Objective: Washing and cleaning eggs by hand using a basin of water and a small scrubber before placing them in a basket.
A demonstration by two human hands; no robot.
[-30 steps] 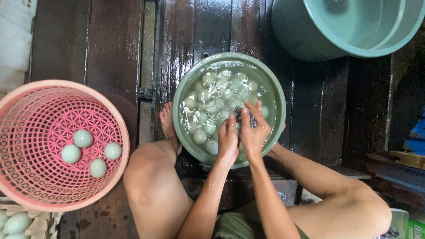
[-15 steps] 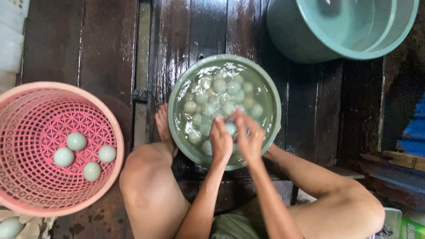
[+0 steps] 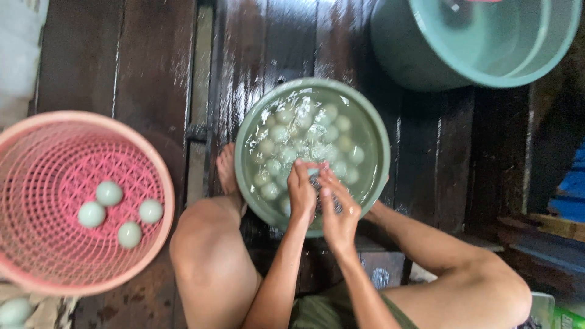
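An egg (image 3: pixel 314 175) looks to be cupped between the left hand (image 3: pixel 301 194) and right hand (image 3: pixel 339 210) over the green basin (image 3: pixel 379 131), though the exact grip can't be told. Wet shell could easily be fumbled and cracked against the other eggs (image 3: pixel 286 137); the pink basket (image 3: pixel 159 183) is kept well apart.

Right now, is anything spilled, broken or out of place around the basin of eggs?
Nothing broken. The dark plank floor glistens wet around the green basin. Both hands meet over the submerged eggs; four eggs lie in the pink basket.
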